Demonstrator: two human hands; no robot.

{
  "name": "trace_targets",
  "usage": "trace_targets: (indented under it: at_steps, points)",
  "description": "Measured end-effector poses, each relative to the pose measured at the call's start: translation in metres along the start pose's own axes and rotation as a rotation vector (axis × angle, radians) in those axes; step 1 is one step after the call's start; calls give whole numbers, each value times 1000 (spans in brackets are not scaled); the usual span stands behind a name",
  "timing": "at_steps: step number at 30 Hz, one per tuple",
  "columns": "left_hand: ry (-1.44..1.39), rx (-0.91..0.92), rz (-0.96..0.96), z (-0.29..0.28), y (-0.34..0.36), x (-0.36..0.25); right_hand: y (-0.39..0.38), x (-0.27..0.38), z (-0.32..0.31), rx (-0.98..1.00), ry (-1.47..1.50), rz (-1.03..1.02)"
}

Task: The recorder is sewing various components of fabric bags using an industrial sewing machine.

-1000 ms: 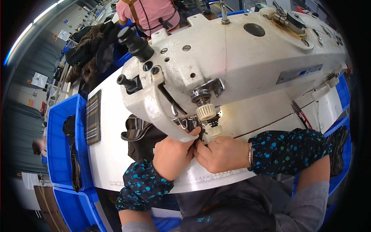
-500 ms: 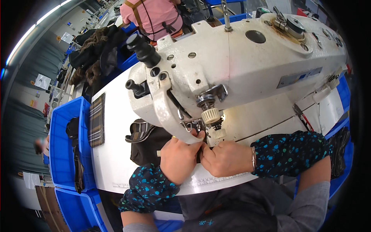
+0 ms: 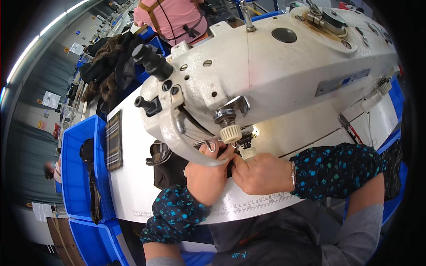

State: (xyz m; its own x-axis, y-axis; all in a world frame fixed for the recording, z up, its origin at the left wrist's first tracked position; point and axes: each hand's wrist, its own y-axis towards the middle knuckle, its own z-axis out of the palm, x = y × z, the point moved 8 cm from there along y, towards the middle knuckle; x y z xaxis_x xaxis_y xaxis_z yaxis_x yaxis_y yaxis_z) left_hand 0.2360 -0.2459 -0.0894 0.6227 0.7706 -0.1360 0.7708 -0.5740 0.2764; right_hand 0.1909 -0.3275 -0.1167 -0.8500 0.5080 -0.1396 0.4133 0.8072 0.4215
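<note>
A white industrial sewing machine (image 3: 275, 88) spans the upper middle. Under its needle end lies a dark brown fabric piece (image 3: 167, 174) with a curled striped, trimmed part (image 3: 159, 153). My left hand (image 3: 205, 176) presses on this piece just below the presser foot, fingertips partly hidden behind the curved white lever. My right hand (image 3: 262, 174) has its fingers closed on the dark fabric right beside my left hand, near the needle area. A pair of red-handled snips (image 3: 349, 129) lies on the machine bed to the right.
Blue bins (image 3: 70, 170) stand along the left edge, holding dark pieces. A folded plaid cloth (image 3: 114, 139) lies at the table's left. Dark bundles (image 3: 103, 62) sit beyond, near a co-worker in pink (image 3: 171, 17). More striped pieces (image 3: 392, 168) are in a bin at right.
My left hand's fingers have moved up slightly under the lever at the needle. My right hand has shifted a little right with the fabric. The view has drifted slightly.
</note>
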Motion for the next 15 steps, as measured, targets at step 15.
trace_targets:
  at_steps: [15]
  points:
    - [117,8,114,-12,-5,-1,3,-13,-11,-185,93,56]
